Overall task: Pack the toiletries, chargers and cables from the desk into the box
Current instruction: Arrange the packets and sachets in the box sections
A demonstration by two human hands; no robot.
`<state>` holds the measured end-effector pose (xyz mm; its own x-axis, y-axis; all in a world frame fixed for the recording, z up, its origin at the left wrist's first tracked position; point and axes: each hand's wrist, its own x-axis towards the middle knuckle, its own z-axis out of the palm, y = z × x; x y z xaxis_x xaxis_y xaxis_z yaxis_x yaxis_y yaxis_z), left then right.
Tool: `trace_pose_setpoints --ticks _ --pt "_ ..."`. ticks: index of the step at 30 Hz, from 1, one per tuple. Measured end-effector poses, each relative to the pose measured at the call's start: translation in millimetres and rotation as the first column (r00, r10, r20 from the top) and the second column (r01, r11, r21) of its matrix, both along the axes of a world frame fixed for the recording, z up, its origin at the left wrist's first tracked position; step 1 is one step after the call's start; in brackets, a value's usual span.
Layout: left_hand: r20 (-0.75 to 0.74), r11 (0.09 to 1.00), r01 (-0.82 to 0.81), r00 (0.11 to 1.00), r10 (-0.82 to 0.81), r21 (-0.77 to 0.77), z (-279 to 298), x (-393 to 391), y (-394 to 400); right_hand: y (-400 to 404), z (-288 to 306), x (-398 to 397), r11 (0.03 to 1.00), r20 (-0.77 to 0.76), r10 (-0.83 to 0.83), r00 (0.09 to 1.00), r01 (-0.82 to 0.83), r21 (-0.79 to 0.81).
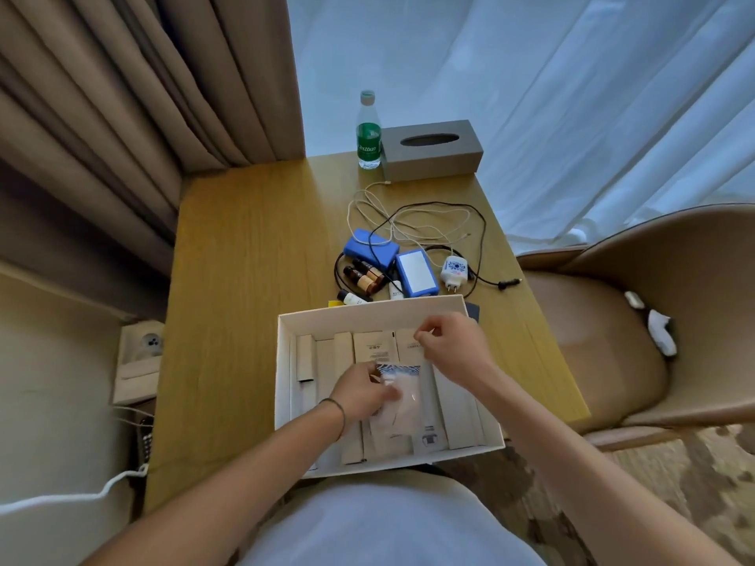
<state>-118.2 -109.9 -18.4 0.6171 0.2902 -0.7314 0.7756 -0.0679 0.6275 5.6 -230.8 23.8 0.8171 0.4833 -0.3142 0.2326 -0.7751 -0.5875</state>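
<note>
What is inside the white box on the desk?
The white box holds pale cardboard packets standing in rows and a clear plastic pouch on top, touched by the left hand. Hands and pouch cover whatever lies beneath.

Left half of the bench [245, 279] lies bare, open for reach. Behind the box [286, 361], bottles [363, 277], chargers [416, 273] and tangled cables [412, 218] crowd the way.

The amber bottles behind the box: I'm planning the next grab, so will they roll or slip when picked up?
The amber bottles lie on their sides on the desk, so a nudge would probably roll them. They look glossy, perhaps slippery. A black cable curves beside them and might snag.
</note>
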Motion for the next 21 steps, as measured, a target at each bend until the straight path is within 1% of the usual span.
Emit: trace_pose_setpoints --ticks 5,8,12,14,17,21 --pt "-0.025 0.998 0.057 0.998 -0.056 0.014 -11 4 -13 -10 5 0 0.996 -0.044 -0.063 0.997 0.065 0.054" --pt "-0.019 0.988 0.131 0.991 -0.129 0.077 -21 4 -20 -15 7 -1 0.994 -0.062 -0.082 0.995 0.086 0.069" --pt "-0.001 0.947 0.256 0.965 -0.261 0.194 -28 2 -30 -18 9 -3 0.990 -0.084 -0.099 0.992 0.106 0.088" --pt "0.013 0.908 0.297 0.949 -0.314 0.294 -28 2 -35 -19 9 -3 0.989 -0.091 -0.106 0.990 0.114 0.094" --pt "0.007 0.806 0.389 0.899 -0.438 0.446 -27 3 -38 -19 9 -2 0.990 -0.085 -0.104 0.991 0.111 0.084" --pt "-0.051 0.687 0.469 0.843 -0.535 0.554 -26 3 -36 -18 9 1 0.992 -0.075 -0.091 0.993 0.097 0.082"
